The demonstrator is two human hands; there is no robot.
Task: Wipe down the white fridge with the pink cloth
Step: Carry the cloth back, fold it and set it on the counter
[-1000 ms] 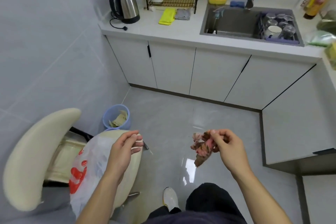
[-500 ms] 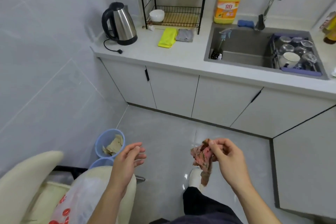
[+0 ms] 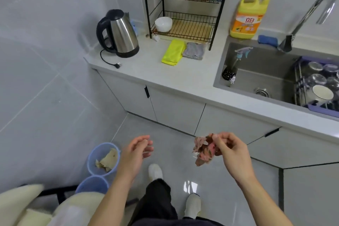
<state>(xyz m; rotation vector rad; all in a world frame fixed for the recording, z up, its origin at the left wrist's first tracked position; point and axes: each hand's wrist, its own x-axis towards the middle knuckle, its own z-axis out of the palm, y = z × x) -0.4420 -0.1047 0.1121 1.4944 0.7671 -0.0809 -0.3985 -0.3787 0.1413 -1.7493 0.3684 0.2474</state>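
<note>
My right hand (image 3: 232,150) pinches a crumpled pink cloth (image 3: 203,149) with a dark pattern, held at waist height over the grey floor. The cloth hangs in a bunch from my fingertips. My left hand (image 3: 136,152) floats to the left of it, fingers loosely curled and holding nothing. No white fridge shows in this view.
A white counter (image 3: 165,73) runs ahead with a steel kettle (image 3: 120,34), a black wire rack (image 3: 185,11), a yellow cloth (image 3: 173,52) and a sink (image 3: 256,71). Two blue bins (image 3: 102,158) stand at the left wall. A cream chair (image 3: 23,205) sits at the lower left.
I have stepped forward and the view has lifted toward the counter. My left hand came off the plastic bag on the chair. The right hand still holds the cloth.
</note>
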